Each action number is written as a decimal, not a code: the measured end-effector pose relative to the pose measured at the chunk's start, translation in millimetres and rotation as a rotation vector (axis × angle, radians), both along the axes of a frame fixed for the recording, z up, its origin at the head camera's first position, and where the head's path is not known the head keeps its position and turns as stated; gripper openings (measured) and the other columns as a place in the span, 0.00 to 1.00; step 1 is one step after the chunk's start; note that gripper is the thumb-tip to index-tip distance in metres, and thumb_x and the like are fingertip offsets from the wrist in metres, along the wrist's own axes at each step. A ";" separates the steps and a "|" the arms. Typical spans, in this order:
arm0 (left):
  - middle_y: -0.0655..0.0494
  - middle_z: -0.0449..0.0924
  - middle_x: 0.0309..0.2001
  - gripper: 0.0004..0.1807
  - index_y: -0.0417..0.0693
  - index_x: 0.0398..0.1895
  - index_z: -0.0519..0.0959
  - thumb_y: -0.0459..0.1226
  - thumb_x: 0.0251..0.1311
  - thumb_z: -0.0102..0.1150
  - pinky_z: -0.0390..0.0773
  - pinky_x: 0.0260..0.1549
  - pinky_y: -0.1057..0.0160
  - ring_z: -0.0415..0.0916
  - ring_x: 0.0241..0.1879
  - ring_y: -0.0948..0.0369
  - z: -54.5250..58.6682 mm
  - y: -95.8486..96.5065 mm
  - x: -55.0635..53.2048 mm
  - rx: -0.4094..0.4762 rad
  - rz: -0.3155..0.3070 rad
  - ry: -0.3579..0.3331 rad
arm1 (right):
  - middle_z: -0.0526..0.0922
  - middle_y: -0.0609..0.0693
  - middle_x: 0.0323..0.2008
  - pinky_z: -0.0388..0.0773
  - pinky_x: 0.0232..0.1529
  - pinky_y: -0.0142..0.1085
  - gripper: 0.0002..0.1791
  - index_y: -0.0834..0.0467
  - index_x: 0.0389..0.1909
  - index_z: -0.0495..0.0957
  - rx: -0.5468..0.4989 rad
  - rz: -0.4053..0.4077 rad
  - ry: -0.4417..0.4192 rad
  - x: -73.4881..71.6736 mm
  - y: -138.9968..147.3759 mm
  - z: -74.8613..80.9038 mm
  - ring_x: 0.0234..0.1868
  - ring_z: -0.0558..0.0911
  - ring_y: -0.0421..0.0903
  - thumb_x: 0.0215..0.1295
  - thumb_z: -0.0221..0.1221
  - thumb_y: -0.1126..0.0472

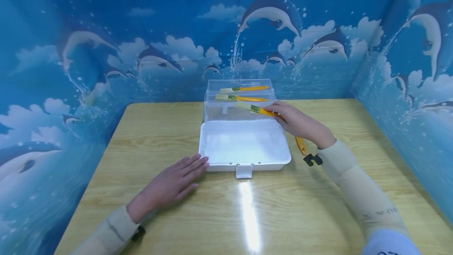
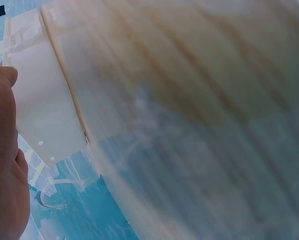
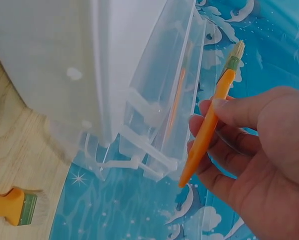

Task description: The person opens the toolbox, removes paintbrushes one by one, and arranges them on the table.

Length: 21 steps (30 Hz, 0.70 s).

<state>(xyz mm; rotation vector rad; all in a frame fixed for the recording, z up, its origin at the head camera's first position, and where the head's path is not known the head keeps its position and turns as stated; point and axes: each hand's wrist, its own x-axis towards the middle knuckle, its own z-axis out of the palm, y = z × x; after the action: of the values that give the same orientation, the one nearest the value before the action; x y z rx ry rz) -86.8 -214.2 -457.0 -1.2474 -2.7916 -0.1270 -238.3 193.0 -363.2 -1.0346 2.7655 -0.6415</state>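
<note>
My right hand (image 1: 295,120) pinches the orange handle of a flat paintbrush (image 3: 209,125) between thumb and fingers. That brush has a green ferrule and pale bristles, and is above the lowest clear tray (image 1: 231,114) of an opened white box (image 1: 219,167). Two similar brushes, an upper brush (image 1: 253,88) and a lower brush (image 1: 244,98), lie crosswise in the upper trays. At the box's front left corner, my left hand (image 1: 173,180) lies with fingers extended, fingertips touching the rim. Much of the left wrist view is blurred.
Another orange-handled brush (image 1: 300,145) lies on the wooden table (image 1: 159,129) right of the box, partly covered by my right arm. A white latch (image 1: 244,171) hangs at the box's front. Behind and at both sides stands a blue dolphin-print curtain (image 1: 177,19).
</note>
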 end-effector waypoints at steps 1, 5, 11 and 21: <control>0.60 0.46 0.82 0.35 0.54 0.82 0.51 0.50 0.78 0.46 0.35 0.80 0.64 0.46 0.81 0.57 0.1 0.1 0.2 -0.002 0.002 -0.003 | 0.75 0.58 0.64 0.81 0.59 0.52 0.26 0.60 0.71 0.70 -0.005 -0.006 -0.002 0.7 1.4 0.2 0.62 0.77 0.56 0.75 0.52 0.73; 0.59 0.46 0.82 0.35 0.53 0.82 0.51 0.49 0.77 0.48 0.32 0.80 0.65 0.46 0.81 0.57 -0.1 0.4 0.3 0.007 -0.001 0.002 | 0.74 0.59 0.64 0.81 0.59 0.52 0.26 0.60 0.71 0.70 -0.023 -0.025 0.002 1.3 7.0 -0.7 0.62 0.76 0.56 0.75 0.53 0.73; 0.58 0.48 0.82 0.36 0.52 0.82 0.52 0.49 0.77 0.49 0.35 0.80 0.64 0.48 0.80 0.56 -1.5 0.6 -0.7 0.027 -0.022 0.030 | 0.74 0.59 0.65 0.80 0.61 0.53 0.25 0.60 0.70 0.71 -0.066 -0.050 0.018 1.6 17.2 -4.6 0.64 0.75 0.58 0.75 0.53 0.73; 0.57 0.48 0.82 0.35 0.51 0.82 0.53 0.49 0.77 0.48 0.38 0.81 0.61 0.48 0.80 0.56 -2.1 0.7 -0.4 0.037 -0.039 0.051 | 0.74 0.62 0.64 0.83 0.53 0.51 0.26 0.63 0.71 0.68 -0.067 -0.081 0.009 7.6 29.7 -8.9 0.56 0.77 0.56 0.75 0.51 0.74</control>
<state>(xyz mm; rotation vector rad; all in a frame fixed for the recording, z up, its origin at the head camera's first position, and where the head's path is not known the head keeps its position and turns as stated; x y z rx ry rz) -87.2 -213.5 -459.0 -1.2789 -2.7101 -0.1464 -230.7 222.7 -372.2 -0.9444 2.8246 -0.7474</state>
